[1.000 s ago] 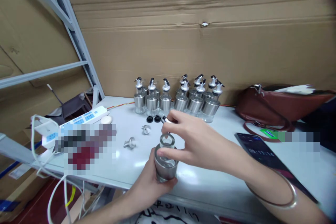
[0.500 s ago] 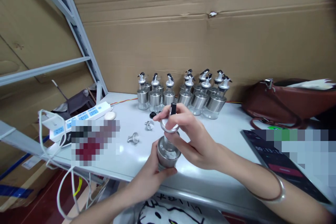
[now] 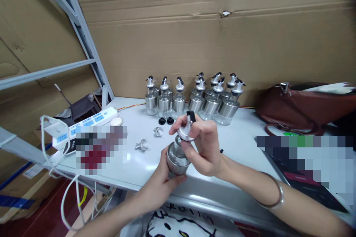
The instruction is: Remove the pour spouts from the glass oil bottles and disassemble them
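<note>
Brushed steel bands the glass oil bottle (image 3: 178,163), which is held near the front edge of the white table (image 3: 239,135). The left hand (image 3: 162,184) grasps this bottle round its lower body, with the thumb across the near side. The right hand (image 3: 206,148) pinches a silver pourer cap (image 3: 185,132) with a black flip lever just at the bottle's mouth; whether the cap touches the rim, I cannot tell. A metal bangle (image 3: 280,194) circles the right forearm, to the right of the bottle.

Beyond the held bottle stands a cluster of similar steel-banded bottles (image 3: 196,102), upright and topped with pourer caps. Between that cluster and the held bottle lie two black stoppers (image 3: 166,121), side by side. To the left of the held bottle are two small metal funnel-shaped pieces (image 3: 142,145), lying apart from each other. Farther left of it sit a round white object (image 3: 116,122) and a white power strip (image 3: 104,115). Well to its right lies a dark phone (image 3: 324,194), partly obscured by pixelation, with a brown leather handbag (image 3: 294,109) farther back. Cardboard (image 3: 172,44) rises behind everything, well beyond the bottle.
</note>
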Motion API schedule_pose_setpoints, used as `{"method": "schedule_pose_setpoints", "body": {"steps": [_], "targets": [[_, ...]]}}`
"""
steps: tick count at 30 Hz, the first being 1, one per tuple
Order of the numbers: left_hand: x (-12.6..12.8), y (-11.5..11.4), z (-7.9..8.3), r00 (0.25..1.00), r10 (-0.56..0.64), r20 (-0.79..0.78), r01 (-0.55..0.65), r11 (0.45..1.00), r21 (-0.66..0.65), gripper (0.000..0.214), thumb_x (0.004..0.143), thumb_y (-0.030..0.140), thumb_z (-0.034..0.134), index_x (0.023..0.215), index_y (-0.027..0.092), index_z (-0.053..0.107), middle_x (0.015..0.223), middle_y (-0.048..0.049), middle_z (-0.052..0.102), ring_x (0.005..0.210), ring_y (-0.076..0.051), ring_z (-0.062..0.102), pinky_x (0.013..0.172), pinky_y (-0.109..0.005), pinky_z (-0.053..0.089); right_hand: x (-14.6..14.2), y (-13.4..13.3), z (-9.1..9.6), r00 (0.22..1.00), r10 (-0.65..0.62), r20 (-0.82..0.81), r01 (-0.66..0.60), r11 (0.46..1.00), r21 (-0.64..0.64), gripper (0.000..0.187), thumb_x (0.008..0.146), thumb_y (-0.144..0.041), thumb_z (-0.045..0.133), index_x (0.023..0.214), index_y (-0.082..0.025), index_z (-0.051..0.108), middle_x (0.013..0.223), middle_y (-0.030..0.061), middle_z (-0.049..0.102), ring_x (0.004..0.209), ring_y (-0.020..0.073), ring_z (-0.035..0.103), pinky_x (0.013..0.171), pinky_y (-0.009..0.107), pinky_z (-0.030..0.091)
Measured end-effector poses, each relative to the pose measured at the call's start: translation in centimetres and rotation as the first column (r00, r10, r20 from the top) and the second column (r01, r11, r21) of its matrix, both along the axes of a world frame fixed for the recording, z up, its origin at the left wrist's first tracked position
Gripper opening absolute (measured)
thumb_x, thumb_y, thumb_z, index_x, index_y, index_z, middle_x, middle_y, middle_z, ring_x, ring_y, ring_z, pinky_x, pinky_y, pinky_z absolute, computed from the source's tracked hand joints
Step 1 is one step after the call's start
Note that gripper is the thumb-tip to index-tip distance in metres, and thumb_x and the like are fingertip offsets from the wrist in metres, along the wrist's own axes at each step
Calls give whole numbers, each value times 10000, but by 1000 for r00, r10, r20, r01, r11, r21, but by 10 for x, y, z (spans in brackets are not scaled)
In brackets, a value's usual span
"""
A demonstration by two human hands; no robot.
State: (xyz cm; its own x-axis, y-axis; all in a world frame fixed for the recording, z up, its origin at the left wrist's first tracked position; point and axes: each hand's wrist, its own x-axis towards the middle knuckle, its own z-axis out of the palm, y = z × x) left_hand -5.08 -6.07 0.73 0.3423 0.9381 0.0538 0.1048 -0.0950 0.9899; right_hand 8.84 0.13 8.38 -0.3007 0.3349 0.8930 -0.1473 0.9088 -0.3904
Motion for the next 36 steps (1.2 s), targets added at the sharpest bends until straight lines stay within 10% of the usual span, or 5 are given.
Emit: {"method": "schedule_pose_setpoints", "body": {"steps": [23, 31, 36], "targets": [[-2, 2, 5, 962, 24, -273, 61, 953, 298, 726, 779, 201, 598, 1421, 248, 262, 1372, -85, 468, 1279, -284, 463, 1075, -389, 396, -3, -1, -25, 986, -167, 22, 162, 976, 146, 471, 718, -69, 495, 1152, -252, 476, 1015, 85, 561, 1011, 253, 570, 768, 448, 534], [-1, 3, 1, 961, -27, -274, 114, 946, 305, 741, 794, 125, 545, 1427, 251, 182, 1473, -102, 335, 1361, -269, 345, 1120, -447, 337, -10, -8, -45, 985, -171, -19, 171, 985, 2, 722, 701, -28, 520, 1326, -323, 311, 1109, 76, 512, 1064, 249, 542, 793, 452, 524], [-2, 4, 0, 943, -3, -332, 113, 943, 314, 767, 824, 171, 541, 1453, 248, 109, 1478, -97, 325, 1396, -287, 288, 1123, -439, 351, -12, -11, -40, 985, -173, -21, 173, 985, -16, 629, 715, 15, 493, 1248, -303, 387, 852, 23, 552, 1007, 230, 524, 802, 435, 494]]}}
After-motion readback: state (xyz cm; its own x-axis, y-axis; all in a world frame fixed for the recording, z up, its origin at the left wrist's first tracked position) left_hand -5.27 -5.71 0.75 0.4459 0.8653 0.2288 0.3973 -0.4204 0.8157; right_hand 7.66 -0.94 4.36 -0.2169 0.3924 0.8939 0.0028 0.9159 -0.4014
